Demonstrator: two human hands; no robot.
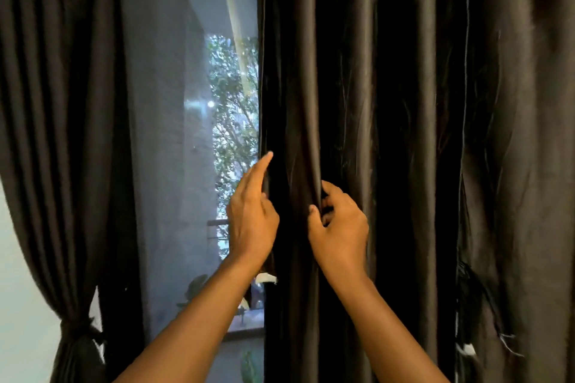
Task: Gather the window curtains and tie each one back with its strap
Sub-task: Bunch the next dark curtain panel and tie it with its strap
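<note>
A dark brown curtain [404, 134] hangs loose over the right half of the window. My left hand [252, 214] is at its left edge, index finger stretched upward along the hem and thumb against the cloth. My right hand [339, 227] grips a fold of the same curtain a little to the right, fingers curled round it. At the far left a second dark curtain [56, 134] is gathered and bound low down by a dark strap [76, 328].
Between the two curtains the window glass [186, 134] shows a grey wall and green trees outside. A pale wall [21, 305] lies at the lower left. A frayed tear [466, 320] with loose threads marks the right curtain low down.
</note>
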